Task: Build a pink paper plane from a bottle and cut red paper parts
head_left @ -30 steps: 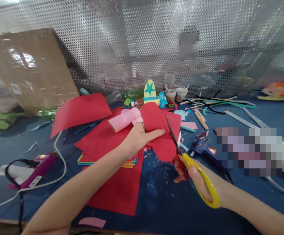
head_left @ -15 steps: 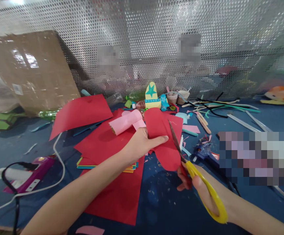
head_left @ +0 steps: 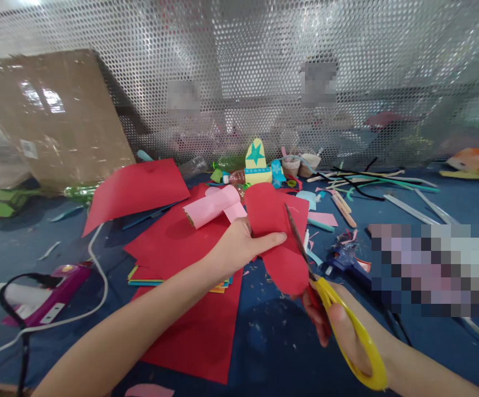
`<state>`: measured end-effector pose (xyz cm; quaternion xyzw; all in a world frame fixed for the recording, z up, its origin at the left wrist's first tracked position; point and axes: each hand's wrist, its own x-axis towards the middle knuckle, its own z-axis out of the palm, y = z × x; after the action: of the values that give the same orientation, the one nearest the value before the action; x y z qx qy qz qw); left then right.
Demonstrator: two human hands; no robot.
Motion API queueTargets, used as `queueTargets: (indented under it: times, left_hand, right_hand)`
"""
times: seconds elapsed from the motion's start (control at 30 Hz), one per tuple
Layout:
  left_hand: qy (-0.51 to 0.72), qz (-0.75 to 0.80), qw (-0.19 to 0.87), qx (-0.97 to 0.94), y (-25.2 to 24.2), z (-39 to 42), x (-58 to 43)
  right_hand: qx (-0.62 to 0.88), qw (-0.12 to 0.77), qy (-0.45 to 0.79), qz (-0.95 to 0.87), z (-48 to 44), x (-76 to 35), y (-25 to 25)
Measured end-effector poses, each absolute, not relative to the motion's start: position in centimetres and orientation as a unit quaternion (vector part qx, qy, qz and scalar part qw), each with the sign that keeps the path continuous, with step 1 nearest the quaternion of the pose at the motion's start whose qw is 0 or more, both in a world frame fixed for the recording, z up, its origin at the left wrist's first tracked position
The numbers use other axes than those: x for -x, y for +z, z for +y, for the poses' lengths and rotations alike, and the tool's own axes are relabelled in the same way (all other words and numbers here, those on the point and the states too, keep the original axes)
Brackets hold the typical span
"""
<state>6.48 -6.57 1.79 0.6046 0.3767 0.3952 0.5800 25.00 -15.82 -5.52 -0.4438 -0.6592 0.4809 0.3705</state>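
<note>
My left hand (head_left: 243, 242) is closed on a piece of red paper (head_left: 283, 264), thumb flat on top and the other fingers hidden beneath. The paper has a rounded lower end and hangs above the blue table. Wrapped in the handles of yellow-handled scissors (head_left: 357, 342), my right hand (head_left: 342, 320) is at the paper's right edge. The upper blade lies across the front of the paper, pointing up and left; the lower blade is hidden. Behind my left hand, a pink paper-covered tube (head_left: 212, 207) rests on red sheets (head_left: 168, 242).
A purple power strip (head_left: 51, 298) with cords lies left. A blue glue gun (head_left: 349, 262) sits right of the scissors, near craft sticks (head_left: 342, 208) and paper scraps. A yellow paper rocket shape (head_left: 256, 160) stands behind. Cardboard (head_left: 53, 116) leans against the perforated metal screen (head_left: 247, 66).
My right hand and the scissors have shifted slightly down and right. The red paper's rounded lower end has dipped a little. My left hand keeps its hold.
</note>
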Motion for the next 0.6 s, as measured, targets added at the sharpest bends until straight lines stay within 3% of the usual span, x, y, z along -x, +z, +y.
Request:
queueTargets:
  times: [0.3,0.6]
  left_hand:
    - [0.395,0.364,0.606,-0.586,1.6,-6.5,-6.5]
    - [0.406,0.354,0.618,-0.573,1.7,-6.7,-6.5]
  right_hand:
    - [0.441,0.375,0.522,-0.626,-15.8,-25.0,-5.9]
    - [0.433,0.377,0.474,-0.668,-15.5,-24.8,-4.1]
